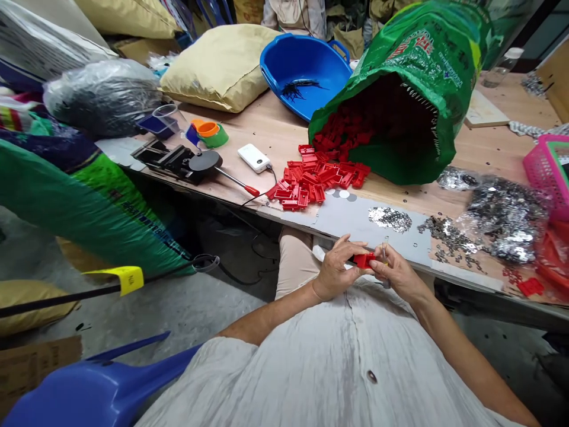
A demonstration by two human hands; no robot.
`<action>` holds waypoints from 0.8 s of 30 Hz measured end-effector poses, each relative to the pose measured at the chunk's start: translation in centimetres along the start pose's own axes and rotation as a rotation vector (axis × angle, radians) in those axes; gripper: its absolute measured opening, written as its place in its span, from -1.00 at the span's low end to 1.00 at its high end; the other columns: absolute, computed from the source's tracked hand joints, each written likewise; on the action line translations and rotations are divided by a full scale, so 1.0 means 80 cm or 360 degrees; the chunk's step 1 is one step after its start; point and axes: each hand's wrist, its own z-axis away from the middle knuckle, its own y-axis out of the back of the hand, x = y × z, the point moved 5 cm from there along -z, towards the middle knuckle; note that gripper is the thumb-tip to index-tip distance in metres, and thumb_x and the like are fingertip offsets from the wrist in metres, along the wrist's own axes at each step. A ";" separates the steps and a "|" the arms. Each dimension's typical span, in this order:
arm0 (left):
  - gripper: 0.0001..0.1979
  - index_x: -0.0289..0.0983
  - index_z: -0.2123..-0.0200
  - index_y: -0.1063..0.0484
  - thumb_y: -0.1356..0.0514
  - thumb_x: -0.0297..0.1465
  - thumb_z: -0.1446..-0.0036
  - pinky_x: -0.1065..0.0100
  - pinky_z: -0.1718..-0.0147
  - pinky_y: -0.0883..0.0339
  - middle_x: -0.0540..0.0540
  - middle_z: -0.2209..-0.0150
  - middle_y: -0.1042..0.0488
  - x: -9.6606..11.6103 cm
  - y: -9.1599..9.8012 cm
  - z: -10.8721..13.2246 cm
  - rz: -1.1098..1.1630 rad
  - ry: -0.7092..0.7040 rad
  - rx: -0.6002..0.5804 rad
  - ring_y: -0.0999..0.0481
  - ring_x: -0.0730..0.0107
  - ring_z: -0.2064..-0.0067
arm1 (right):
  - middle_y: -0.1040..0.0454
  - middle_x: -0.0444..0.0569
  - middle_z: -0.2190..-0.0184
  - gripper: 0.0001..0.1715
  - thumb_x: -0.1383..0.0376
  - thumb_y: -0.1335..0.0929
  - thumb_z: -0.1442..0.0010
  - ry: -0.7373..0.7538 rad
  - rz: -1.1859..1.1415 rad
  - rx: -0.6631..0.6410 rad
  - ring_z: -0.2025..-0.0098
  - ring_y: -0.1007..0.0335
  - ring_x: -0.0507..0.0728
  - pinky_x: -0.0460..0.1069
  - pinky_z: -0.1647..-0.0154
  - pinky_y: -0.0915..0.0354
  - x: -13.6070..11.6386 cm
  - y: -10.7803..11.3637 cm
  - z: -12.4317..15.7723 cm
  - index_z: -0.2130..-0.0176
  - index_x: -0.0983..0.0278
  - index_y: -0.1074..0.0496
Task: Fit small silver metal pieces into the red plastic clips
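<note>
A small red plastic housing [364, 260] is pinched in the fingers of my left hand [338, 270], just in front of the table edge. My right hand [399, 277] is closed beside it, its thumb and fingertips against the housing's right end. Between those right fingers a thin metal tool [384, 254] stands upright; its exact kind is too small to make out. Beyond my hands, a heap of similar red housings [306, 178] spills from the mouth of a green woven sack [400, 160]. Small flat metal pieces [390, 219] lie in a pile on a grey sheet [342, 220].
More metal parts [457, 240] and a clear bag of them [507, 216] lie right, by a pink basket [549, 172]. A blue basin [306, 77] stands behind. Leftward are a white power bank [253, 158] and a lever press [178, 163]. A blue chair [80, 385] is lower left.
</note>
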 end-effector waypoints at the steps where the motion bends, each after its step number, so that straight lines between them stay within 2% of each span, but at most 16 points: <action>1: -0.71 -0.24 0.17 -0.47 -0.36 -0.28 -0.05 -0.08 -0.25 -0.13 -0.13 0.20 -0.62 0.000 0.000 -0.001 0.0014 0.0021 -0.0015 -0.57 0.17 -0.01 | -0.17 -0.27 0.42 -0.57 0.07 -0.46 -0.11 -0.0011 -0.0011 0.0002 0.55 0.00 -0.08 -0.12 0.56 0.03 0.002 0.002 0.001 0.22 0.15 -0.18; 5: -0.70 -0.24 0.23 -0.48 -0.39 -0.23 0.00 -0.13 -0.28 -0.02 -0.13 0.24 -0.63 -0.003 0.001 -0.004 0.0163 0.0194 -0.0061 -0.53 0.10 -0.08 | -0.13 -0.26 0.44 -0.55 0.07 -0.47 -0.09 -0.0003 -0.0045 0.0016 0.54 -0.01 -0.06 -0.12 0.58 0.04 0.001 0.002 0.004 0.22 0.15 -0.17; 8: -0.67 -0.25 0.24 -0.49 -0.42 -0.24 0.05 -0.11 -0.30 0.04 -0.17 0.16 -0.62 -0.014 0.000 -0.003 0.0404 0.0417 -0.0049 -0.51 0.10 -0.10 | -0.09 -0.25 0.45 -0.52 0.06 -0.47 -0.06 0.0042 -0.0148 0.0027 0.53 0.03 -0.06 -0.11 0.55 0.02 -0.002 -0.007 0.005 0.26 0.17 -0.15; 11: -0.66 -0.29 0.24 -0.49 -0.43 -0.27 0.08 0.02 -0.21 -0.15 -0.26 0.00 -0.55 -0.032 -0.003 0.002 0.0770 0.0723 0.0014 -0.49 0.12 -0.11 | -0.08 -0.26 0.49 -0.49 -0.01 -0.46 -0.04 0.0052 -0.0166 0.0051 0.54 0.05 -0.03 -0.09 0.54 0.00 -0.001 -0.014 0.003 0.28 0.16 -0.13; 13: -0.65 -0.30 0.24 -0.49 -0.44 -0.31 0.10 0.13 -0.10 -0.27 -0.26 -0.03 -0.53 -0.043 -0.005 0.006 0.0971 0.0885 0.0060 -0.51 0.17 -0.05 | -0.10 -0.26 0.52 -0.49 -0.06 -0.43 -0.06 0.0041 -0.0055 0.0021 0.55 0.03 -0.02 -0.08 0.55 -0.01 -0.001 -0.012 -0.001 0.26 0.16 -0.15; 16: -0.64 -0.31 0.23 -0.49 -0.44 -0.34 0.12 0.22 -0.01 -0.33 -0.19 0.03 -0.55 -0.053 -0.007 0.009 0.1096 0.1005 0.0124 -0.54 0.31 0.08 | -0.27 -0.21 0.50 -0.57 -0.07 -0.36 -0.15 0.0114 0.0361 0.0069 0.53 -0.12 0.01 -0.06 0.51 -0.09 -0.014 0.011 -0.012 0.17 0.16 -0.26; 19: -0.64 -0.30 0.23 -0.48 -0.44 -0.34 0.12 0.25 0.05 -0.36 -0.15 0.09 -0.57 -0.057 -0.005 0.008 0.1121 0.1030 0.0197 -0.54 0.35 0.14 | -0.49 -0.05 0.28 -0.73 0.05 -0.31 -0.24 0.0438 0.1140 0.0598 0.31 -0.37 0.12 0.03 0.26 -0.24 -0.050 0.058 -0.021 0.20 0.18 -0.39; 21: -0.65 -0.30 0.24 -0.48 -0.44 -0.35 0.12 0.26 0.05 -0.35 -0.13 0.12 -0.57 -0.058 -0.003 0.006 0.1119 0.1026 0.0238 -0.54 0.35 0.14 | -0.52 0.02 0.22 -0.79 0.15 -0.28 -0.27 0.0561 0.1645 0.0807 0.19 -0.41 0.20 0.08 0.15 -0.24 -0.066 0.079 -0.027 0.23 0.19 -0.44; 24: -0.66 -0.29 0.24 -0.48 -0.44 -0.36 0.11 0.26 0.04 -0.34 -0.11 0.14 -0.58 -0.060 0.000 0.005 0.1098 0.1020 0.0256 -0.54 0.36 0.14 | -0.54 0.05 0.19 -0.77 0.21 -0.25 -0.29 0.0613 0.2030 0.0823 0.15 -0.42 0.23 0.09 0.13 -0.26 -0.071 0.094 -0.042 0.23 0.21 -0.47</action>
